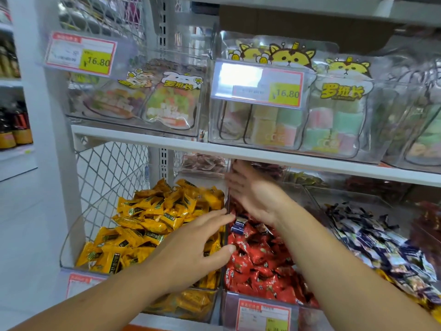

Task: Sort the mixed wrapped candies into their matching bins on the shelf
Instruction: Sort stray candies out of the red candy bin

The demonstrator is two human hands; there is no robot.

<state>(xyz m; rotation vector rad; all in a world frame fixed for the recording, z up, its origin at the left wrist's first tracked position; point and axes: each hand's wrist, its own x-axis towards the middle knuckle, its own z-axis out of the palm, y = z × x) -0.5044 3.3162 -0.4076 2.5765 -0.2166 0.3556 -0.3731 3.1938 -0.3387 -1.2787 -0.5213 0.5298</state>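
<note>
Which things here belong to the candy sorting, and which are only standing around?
Belong to the job: yellow candies; red candies; blue candies; stray blue candy lying among the red ones; left hand; right hand.

Just there: bags on the upper shelf; price tags; bottles at far left.

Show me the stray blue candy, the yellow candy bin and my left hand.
stray blue candy [238, 226], head view, wrapper middle
yellow candy bin [70, 249], head view, left wall
left hand [191, 244], head view, hand's back
</note>
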